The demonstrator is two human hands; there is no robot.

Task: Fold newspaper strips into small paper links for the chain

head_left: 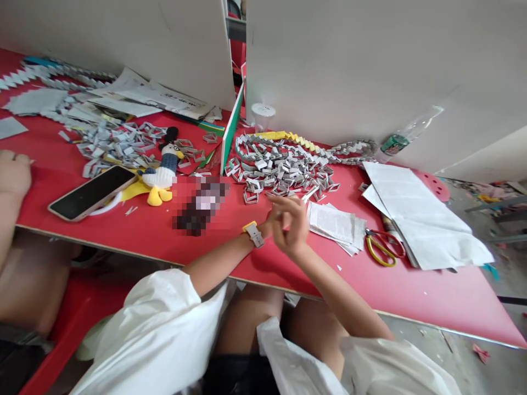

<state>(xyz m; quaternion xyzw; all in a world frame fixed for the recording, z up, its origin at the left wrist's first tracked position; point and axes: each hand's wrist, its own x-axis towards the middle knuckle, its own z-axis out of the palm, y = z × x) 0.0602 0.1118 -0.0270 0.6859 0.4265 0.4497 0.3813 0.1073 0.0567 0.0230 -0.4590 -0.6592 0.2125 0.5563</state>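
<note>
My left hand, with a watch on its wrist, is mostly hidden behind my right hand. Both are raised over the red table in front of a pile of folded paper links. A thin white strip shows beside the right fingertips; whether the fingers hold it is unclear. The right fingers are bent and partly overlap the left ones. Just right of the hands lie small cut paper sheets.
Red-and-yellow scissors and large white sheets lie to the right. A bottle and a lidded cup stand behind. Leftward are a phone, a bird toy, more links and another person's hand.
</note>
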